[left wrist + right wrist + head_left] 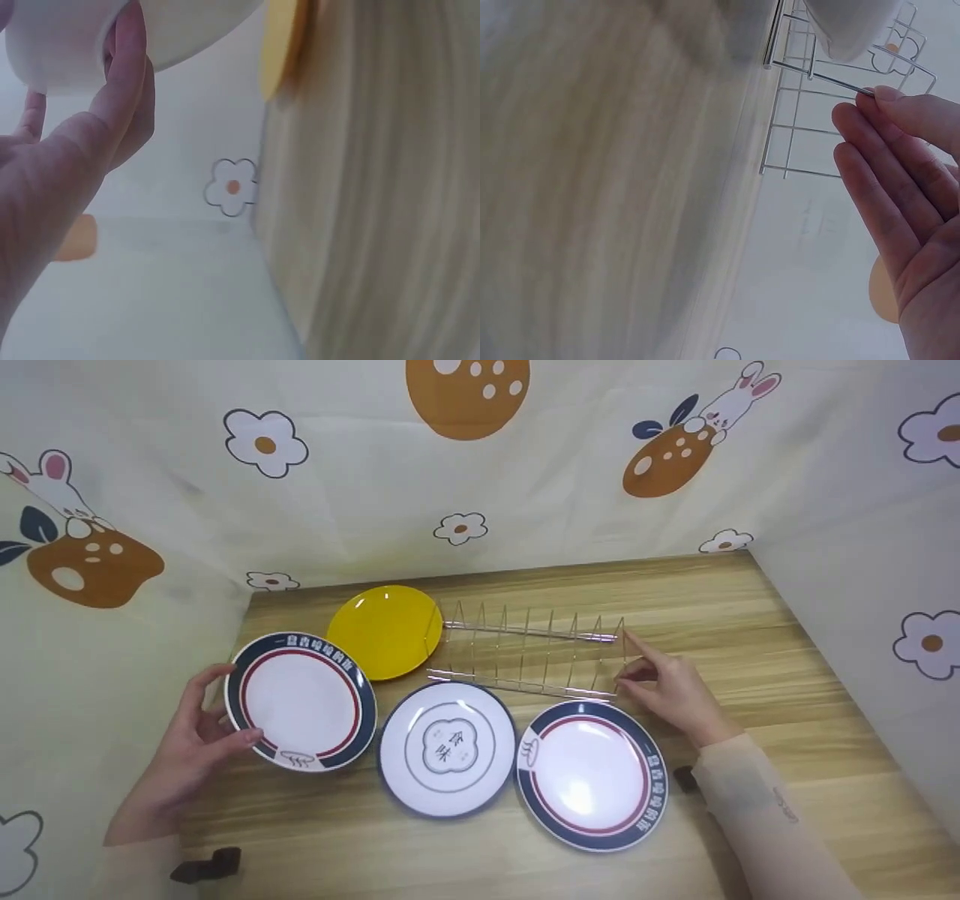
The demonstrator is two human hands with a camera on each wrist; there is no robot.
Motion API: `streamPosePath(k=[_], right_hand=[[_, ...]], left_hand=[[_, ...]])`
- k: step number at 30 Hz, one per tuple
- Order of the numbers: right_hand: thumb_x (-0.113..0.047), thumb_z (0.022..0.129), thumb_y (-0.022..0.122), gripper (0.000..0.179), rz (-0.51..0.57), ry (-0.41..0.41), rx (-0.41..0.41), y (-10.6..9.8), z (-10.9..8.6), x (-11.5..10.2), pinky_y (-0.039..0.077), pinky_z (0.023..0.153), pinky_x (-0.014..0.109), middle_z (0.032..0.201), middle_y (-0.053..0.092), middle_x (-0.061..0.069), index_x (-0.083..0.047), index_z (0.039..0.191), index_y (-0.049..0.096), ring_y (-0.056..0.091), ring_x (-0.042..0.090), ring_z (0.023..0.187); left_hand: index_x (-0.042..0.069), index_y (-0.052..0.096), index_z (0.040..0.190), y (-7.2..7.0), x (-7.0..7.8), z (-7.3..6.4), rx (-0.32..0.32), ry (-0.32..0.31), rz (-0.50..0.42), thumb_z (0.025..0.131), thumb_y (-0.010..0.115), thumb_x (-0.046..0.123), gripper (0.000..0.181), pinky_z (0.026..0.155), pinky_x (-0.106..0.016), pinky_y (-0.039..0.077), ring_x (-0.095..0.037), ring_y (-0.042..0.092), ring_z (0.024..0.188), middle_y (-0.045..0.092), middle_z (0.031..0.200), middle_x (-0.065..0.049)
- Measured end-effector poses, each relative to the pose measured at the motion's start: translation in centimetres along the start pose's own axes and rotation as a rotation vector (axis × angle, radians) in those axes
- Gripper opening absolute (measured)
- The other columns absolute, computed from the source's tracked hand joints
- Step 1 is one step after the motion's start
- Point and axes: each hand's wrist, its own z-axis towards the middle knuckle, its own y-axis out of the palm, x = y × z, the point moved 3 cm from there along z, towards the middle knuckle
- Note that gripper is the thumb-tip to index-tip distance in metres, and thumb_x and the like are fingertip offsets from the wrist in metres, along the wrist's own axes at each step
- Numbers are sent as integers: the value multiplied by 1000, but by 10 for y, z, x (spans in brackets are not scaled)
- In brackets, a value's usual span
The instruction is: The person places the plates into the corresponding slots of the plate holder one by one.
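A white plate with a dark blue rim and red ring (300, 701) is held by its left edge in my left hand (184, 757), thumb over the rim and fingers beneath. In the left wrist view its pale underside (202, 30) is raised above the tabletop. My right hand (671, 694) pinches an end wire of the metal dish rack (598, 637) between thumb and fingertips. Wire dividers stand upright along the rack, and no plate is in it. In the right wrist view the other fingers (885, 202) extend beside the wire.
A yellow plate (382, 634) lies at the rack's left end. In front of the rack lie a white plate with printed characters (495, 750) and another blue-rimmed plate (589, 772). Patterned cloth (360, 472) walls the wooden table (780, 660) at the back and sides.
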Motion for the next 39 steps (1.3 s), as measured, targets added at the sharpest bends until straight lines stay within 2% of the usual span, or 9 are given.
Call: streamPosePath(k=[6, 12, 17, 19, 23, 29, 34, 39], right_hand=[[-9, 79, 76, 79, -25, -19, -18, 1, 0, 0, 57, 79, 23, 91, 74, -2, -15, 147, 38, 70, 10, 85], [-6, 78, 77, 80, 21, -9, -18, 1, 1, 1, 57, 78, 21, 90, 73, -2, -20, 147, 38, 69, 9, 83], [-5, 77, 78, 78, 31, -28, -10, 1, 2, 0, 58, 79, 26, 90, 73, -1, -16, 146, 41, 70, 13, 84], [-4, 77, 78, 78, 32, -29, -7, 1, 2, 1, 58, 79, 27, 90, 74, 0, -14, 145, 42, 70, 14, 84], [-5, 77, 77, 78, 39, -15, -4, 2, 1, 2, 58, 79, 27, 90, 73, 0, -15, 146, 41, 70, 15, 84], [-4, 78, 76, 80, 86, -16, -1, 3, 2, 6, 56, 82, 23, 92, 73, 1, -15, 147, 38, 69, 14, 86], [-2, 78, 76, 81, 119, -20, -6, 3, 2, 7, 56, 80, 21, 91, 73, 1, -15, 147, 37, 69, 13, 84], [0, 77, 75, 81, 158, -1, -14, 4, 3, 7, 56, 81, 22, 92, 73, 3, -15, 147, 37, 69, 13, 85]], left_hand=[[27, 16, 148, 14, 24, 22, 28, 88, -23, 83, 63, -13, 89, 85, -28, 55, -14, 59, 119, 38, 145, -15], [27, 18, 147, 39, 39, 50, -23, 146, -66, 81, 65, -13, 90, 85, -32, 55, -22, 56, 121, 37, 145, -19], [24, 20, 147, 56, 51, 72, -73, 209, -75, 79, 67, -15, 91, 85, -34, 55, -30, 53, 121, 34, 146, -21], [22, 22, 146, 61, 55, 80, -72, 228, -59, 77, 69, -14, 91, 86, -33, 55, -31, 52, 122, 33, 147, -20], [22, 26, 144, 71, 58, 94, -65, 230, -30, 74, 74, -10, 91, 87, -31, 55, -31, 51, 124, 35, 146, -18], [24, 26, 143, 84, 54, 105, -78, 223, -31, 74, 75, -9, 91, 91, -30, 54, -33, 50, 124, 39, 141, -22], [25, 27, 143, 92, 52, 113, -103, 220, 33, 73, 77, -5, 92, 91, -31, 54, -34, 51, 122, 40, 137, -20], [23, 29, 143, 107, 64, 127, -152, 193, 135, 73, 79, -1, 90, 88, -33, 56, -35, 55, 113, 44, 128, -20]])
